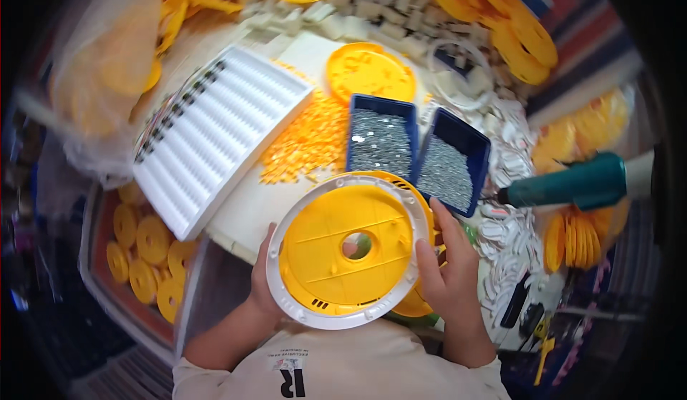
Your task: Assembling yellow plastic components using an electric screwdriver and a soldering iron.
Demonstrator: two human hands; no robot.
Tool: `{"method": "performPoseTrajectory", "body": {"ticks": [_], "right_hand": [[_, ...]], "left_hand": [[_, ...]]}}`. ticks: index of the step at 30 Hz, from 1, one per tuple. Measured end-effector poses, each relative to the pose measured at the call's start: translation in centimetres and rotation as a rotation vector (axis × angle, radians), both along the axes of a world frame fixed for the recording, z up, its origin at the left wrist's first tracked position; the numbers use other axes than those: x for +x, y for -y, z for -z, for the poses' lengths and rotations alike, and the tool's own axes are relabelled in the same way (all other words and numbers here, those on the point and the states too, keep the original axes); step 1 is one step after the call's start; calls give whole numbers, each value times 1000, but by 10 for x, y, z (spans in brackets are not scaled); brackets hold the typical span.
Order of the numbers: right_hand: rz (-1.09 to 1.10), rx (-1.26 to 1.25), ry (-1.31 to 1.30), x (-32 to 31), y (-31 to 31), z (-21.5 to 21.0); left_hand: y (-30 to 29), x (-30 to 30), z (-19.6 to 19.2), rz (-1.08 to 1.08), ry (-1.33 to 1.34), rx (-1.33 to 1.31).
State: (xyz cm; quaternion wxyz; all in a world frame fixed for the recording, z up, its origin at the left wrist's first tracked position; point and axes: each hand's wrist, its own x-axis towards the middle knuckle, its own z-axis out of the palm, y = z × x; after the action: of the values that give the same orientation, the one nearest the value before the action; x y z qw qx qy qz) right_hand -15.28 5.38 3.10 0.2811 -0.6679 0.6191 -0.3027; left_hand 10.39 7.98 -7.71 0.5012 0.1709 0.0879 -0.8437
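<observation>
In front of my chest, a round yellow plastic disc [322, 253] with a centre hole sits within a white plastic ring [336, 320]. Another yellow round part [417, 301] shows behind it on the right. My left hand [265, 285] grips the ring's left edge, its fingers mostly hidden underneath. At the right edge my right hand [452, 275] holds on, thumb against the ring and fingers along the yellow part behind. Just beyond the disc stand two dark blue bins, the left bin [348, 139] and the right bin [481, 158], both holding small grey metal pieces, probably screws.
A white ribbed tray [222, 135] lies left of piled small orange pieces [308, 142]. A teal electric screwdriver [572, 182] points in from the right, above white plastic parts [501, 257]. Yellow discs fill a crate [93, 257] at left. A yellow lid [368, 74] lies beyond the bins.
</observation>
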Motion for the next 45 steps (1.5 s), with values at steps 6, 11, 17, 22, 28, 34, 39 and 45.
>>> {"method": "performPoseTrajectory", "body": {"ticks": [6, 11, 17, 22, 28, 34, 39, 45], "right_hand": [[121, -552, -292, -18, 9, 10], [163, -636, -329, -25, 5, 18], [194, -444, 83, -38, -11, 4], [96, -517, 6, -48, -9, -13], [89, -503, -169, -52, -16, -8], [152, -516, -204, -56, -24, -1], [104, -112, 255, -76, -41, 4], [-48, -3, 427, -78, -61, 10]], "left_hand": [[4, -17, -13, 34, 324, -204], [10, -22, -34, 69, 761, -504], [19, -19, -38, 66, 606, -370], [40, -19, -58, 236, 485, -374], [39, -23, -57, 291, 537, -355], [35, -32, -62, 246, 861, -753], [39, -38, -101, 356, 975, -776], [64, -23, -81, 298, 1473, -1016]]}}
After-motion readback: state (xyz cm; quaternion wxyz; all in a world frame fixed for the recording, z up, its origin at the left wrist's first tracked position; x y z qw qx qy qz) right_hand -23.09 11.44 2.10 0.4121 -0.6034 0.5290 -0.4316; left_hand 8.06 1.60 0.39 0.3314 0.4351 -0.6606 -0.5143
